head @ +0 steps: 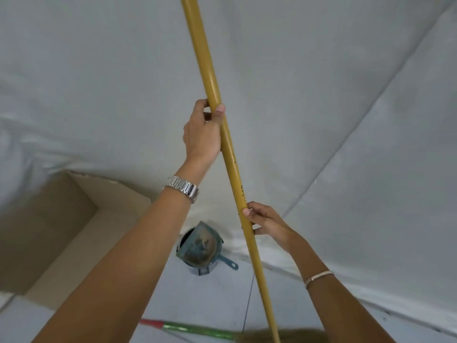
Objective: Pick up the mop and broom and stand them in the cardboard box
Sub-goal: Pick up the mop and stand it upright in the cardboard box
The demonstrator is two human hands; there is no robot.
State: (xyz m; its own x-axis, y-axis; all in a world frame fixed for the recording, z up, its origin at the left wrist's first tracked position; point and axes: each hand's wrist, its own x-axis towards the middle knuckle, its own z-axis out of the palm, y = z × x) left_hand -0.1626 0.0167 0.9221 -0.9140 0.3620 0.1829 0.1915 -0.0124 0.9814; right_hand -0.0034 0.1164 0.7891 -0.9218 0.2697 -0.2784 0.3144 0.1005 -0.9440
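A long yellow pole, the mop handle [201, 60], stands nearly upright and runs from the top edge to the bottom edge of the view; its head is out of sight. My left hand [202, 131] grips it high up, thumb wrapped around. My right hand [268, 222] holds it lower down with the fingertips. The broom [195, 329] lies on the floor at the bottom, its handle red and green, brownish bristles at the bottom edge. The open cardboard box [81, 201] stands on the floor at the left, nothing visible inside.
A teal dustpan [201, 245] leans on a small dark bucket on the floor between my arms, right of the box. White sheeting [321, 95] covers the wall behind. The floor is pale grey tile.
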